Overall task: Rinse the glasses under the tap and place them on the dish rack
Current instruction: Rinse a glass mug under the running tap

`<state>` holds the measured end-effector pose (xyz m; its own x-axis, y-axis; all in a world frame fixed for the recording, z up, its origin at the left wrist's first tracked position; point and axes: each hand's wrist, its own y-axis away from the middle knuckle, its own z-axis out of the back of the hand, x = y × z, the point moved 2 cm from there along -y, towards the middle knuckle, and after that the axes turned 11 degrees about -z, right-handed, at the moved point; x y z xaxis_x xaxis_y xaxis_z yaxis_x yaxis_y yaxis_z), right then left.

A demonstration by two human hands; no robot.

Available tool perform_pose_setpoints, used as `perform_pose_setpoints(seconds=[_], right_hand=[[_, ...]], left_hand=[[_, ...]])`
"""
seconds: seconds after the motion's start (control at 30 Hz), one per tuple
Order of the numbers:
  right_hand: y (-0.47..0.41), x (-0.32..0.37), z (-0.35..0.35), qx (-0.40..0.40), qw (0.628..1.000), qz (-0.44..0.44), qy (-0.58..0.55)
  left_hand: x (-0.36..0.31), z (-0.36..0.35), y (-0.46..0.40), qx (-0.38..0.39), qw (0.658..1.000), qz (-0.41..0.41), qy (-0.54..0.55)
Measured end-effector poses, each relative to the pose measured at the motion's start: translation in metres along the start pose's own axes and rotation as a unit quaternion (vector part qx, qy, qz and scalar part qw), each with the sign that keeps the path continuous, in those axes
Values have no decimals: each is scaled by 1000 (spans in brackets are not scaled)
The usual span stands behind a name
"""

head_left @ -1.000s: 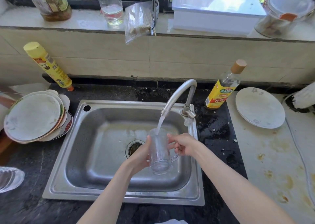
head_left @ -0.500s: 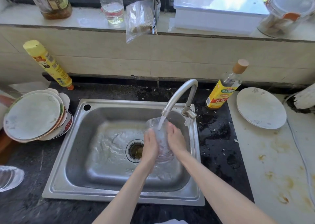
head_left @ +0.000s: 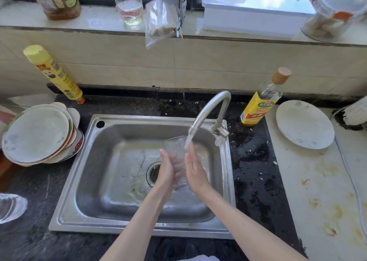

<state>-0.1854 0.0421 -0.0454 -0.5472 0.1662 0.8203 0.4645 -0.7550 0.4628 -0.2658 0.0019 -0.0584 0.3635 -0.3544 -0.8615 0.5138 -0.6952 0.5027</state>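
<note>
Head view: 2 palms hide glass middle.

Sink basin: open floor on its left half, free for passage; the right half is taken by the left hand and right hand pressed flat against a glass, with the tap spout arching overhead and water falling into the glass. Left counter: a stack of plates overhangs the sink's left rim; a yellow spray can leans behind it. Right counter: an oil bottle stands just beside the tap base; a white plate lies further right. Stained pale counter in front of the plate lies open.
</note>
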Motion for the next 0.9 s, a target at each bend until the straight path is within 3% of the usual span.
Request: perform_pose_setpoints(seconds=[0.1, 0.23, 0.33, 0.47, 0.63, 0.8, 0.9], right_hand=[[-6, 1, 5, 3, 991, -58, -118], [-11, 2, 15, -32, 983, -74, -164], [-13, 8, 19, -41, 989, -54, -134], [-18, 2, 14, -40, 993, -54, -101], [-3, 5, 8, 15, 983, -58, -174], [-8, 18, 30, 4, 975, -79, -206], [-9, 16, 41, 20, 975, -66, -212]], left_hand=[[-8, -9, 11, 43, 992, -57, -103], [-23, -22, 23, 93, 974, -159, -129], [-26, -27, 25, 65, 965, -210, -146], [-28, -25, 19, 38, 968, -213, -124], [-41, -22, 0, 66, 967, -169, -181], [-17, -27, 11, 119, 922, -251, -270], [-11, -30, 13, 129, 918, -261, -269]])
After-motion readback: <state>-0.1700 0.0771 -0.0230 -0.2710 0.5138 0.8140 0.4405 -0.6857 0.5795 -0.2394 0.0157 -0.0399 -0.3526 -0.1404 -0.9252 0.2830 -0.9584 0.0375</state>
